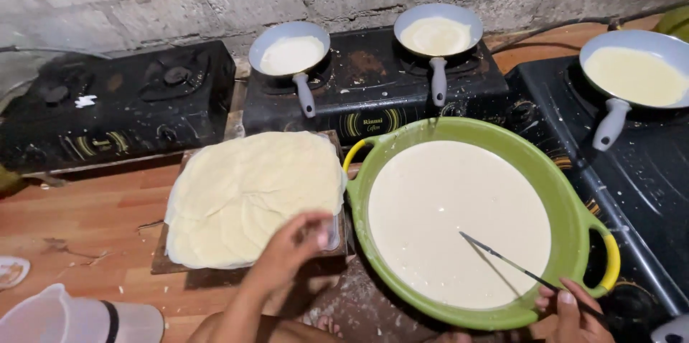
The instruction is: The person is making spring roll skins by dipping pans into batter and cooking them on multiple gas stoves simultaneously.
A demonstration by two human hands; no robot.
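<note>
- The thin dark metal ladle handle slants from the right hand up and leftward into the pale batter filling the wide green plastic basin; fingers pinched shut on its near end.
- The left hand, fingers curled around a small clear cup, hovers at the near edge of the stack of thin pale round crepes, just left of the basin on the wooden bench.

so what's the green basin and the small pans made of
Green basin: looks like plastic, with a smooth, slightly glossy rim and moulded yellow handles. Small pans: probably coated metal, with a matte grey-blue surface, thin rims and pale grey handles that look plastic.
</note>
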